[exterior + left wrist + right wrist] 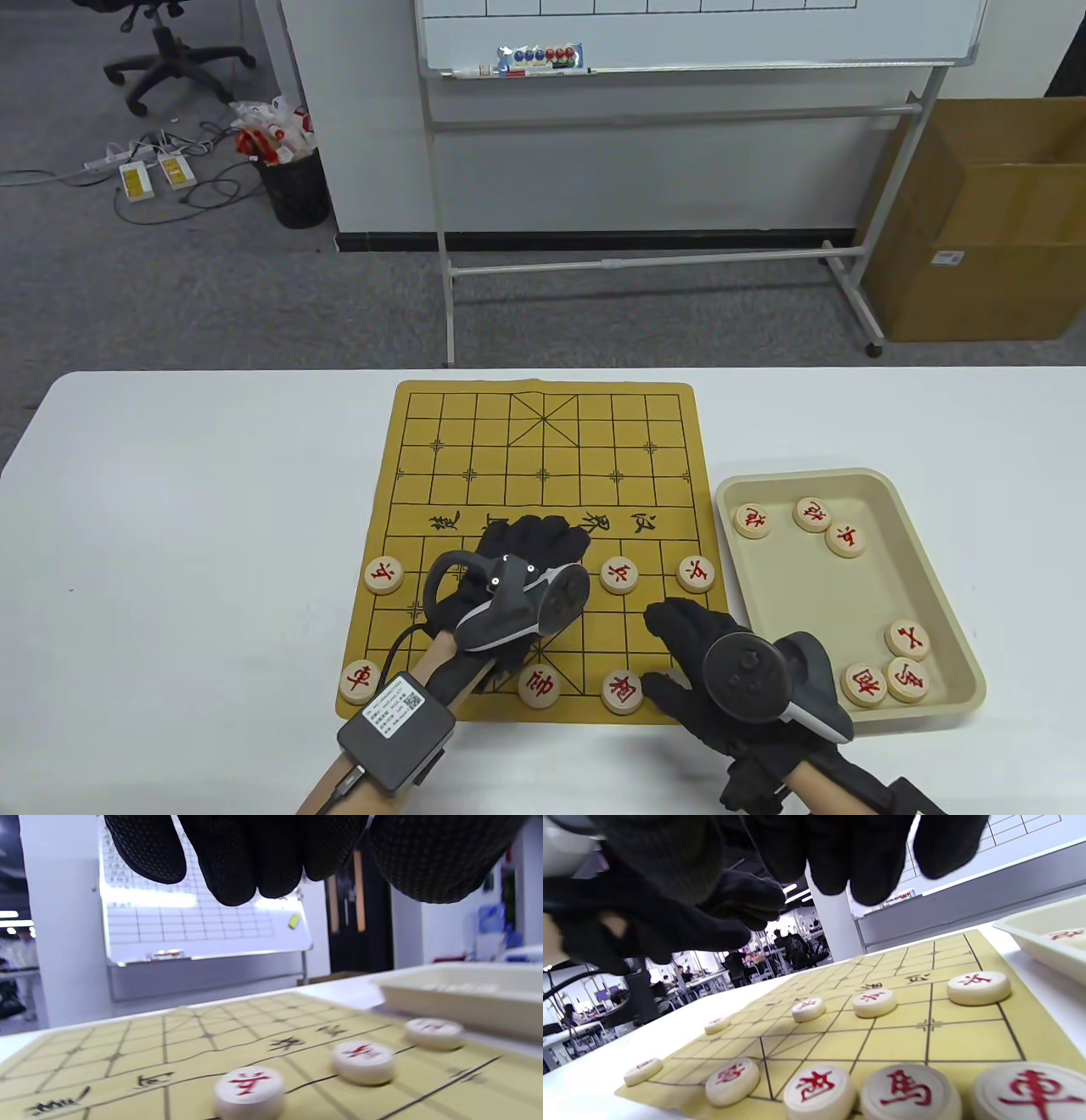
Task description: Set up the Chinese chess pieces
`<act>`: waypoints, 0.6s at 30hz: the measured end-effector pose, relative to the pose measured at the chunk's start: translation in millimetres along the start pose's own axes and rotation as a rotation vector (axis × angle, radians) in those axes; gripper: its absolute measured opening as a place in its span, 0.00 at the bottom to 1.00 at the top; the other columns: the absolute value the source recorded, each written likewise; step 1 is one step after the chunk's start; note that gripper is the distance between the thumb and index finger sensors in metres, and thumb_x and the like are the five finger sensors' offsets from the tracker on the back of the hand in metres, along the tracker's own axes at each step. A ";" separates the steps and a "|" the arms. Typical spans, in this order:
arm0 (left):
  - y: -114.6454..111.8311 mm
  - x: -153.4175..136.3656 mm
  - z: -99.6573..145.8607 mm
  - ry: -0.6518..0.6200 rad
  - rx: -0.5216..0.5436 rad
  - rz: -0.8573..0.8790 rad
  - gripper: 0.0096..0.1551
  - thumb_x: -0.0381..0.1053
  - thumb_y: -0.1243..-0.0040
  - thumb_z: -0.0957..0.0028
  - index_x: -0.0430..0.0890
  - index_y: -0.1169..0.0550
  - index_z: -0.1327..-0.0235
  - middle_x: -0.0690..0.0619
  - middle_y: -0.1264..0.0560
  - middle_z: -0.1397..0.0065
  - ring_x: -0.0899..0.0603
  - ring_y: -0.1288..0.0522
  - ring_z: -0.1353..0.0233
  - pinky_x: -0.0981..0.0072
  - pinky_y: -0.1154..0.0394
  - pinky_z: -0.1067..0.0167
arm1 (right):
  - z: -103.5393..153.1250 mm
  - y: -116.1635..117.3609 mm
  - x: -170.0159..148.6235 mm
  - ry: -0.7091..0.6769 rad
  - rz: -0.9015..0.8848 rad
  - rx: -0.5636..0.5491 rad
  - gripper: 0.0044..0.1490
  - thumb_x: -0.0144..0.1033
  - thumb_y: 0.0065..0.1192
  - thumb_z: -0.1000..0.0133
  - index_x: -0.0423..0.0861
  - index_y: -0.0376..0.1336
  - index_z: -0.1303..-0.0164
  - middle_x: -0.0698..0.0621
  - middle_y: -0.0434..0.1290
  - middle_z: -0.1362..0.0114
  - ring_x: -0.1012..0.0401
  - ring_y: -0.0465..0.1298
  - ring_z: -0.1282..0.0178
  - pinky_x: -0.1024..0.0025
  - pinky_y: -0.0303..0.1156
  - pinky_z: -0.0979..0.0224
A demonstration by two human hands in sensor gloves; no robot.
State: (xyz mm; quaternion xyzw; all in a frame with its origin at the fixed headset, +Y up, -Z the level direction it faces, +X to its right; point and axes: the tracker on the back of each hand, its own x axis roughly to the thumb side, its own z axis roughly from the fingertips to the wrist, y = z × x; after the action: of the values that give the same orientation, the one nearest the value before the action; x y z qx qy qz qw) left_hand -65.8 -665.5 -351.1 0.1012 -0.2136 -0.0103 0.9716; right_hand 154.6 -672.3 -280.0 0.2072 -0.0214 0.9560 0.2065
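from my seat, nearest me is the right hand (730, 679), low over the board's near right corner, palm down. its wrist view shows the fingers hanging loose above the back row with nothing between them, so i read that grip as released. two pieces sit under it there, hidden in the table view. just left of it the back-row pieces (622, 692) lie flat on the board (543, 475), face up. i judge these discs light, stiff and smooth-edged, likely to slide on the mat if nudged. the best hold is a pinch across the rim, thumb against forefinger, lifting straight up so neighbours stay put.

the left hand (517, 586) hovers over the middle of the near half. its fingertips (237, 878) hang clear above the soldier row, carrying nothing, so that grip is released too. a soldier (249, 1086) rests just below them.

farther right, the tray (959, 611) on the tabletop (195, 526) holds seven more pieces. picks there should go for discs lying apart first.
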 end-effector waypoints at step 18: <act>-13.3 12.6 69.0 -0.061 0.051 0.285 0.49 0.67 0.39 0.62 0.55 0.37 0.24 0.52 0.35 0.18 0.41 0.33 0.18 0.38 0.35 0.25 | -2.8 21.2 1.2 -0.062 -0.047 0.025 0.55 0.56 0.62 0.47 0.43 0.48 0.15 0.40 0.54 0.13 0.41 0.59 0.15 0.36 0.55 0.19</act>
State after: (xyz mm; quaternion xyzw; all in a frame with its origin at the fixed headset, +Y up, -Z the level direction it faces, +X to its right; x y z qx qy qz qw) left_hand -82.8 -692.6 -287.3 0.0939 -0.2555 0.1302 0.9534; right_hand 143.9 -690.9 -281.0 0.2398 -0.0111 0.9442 0.2257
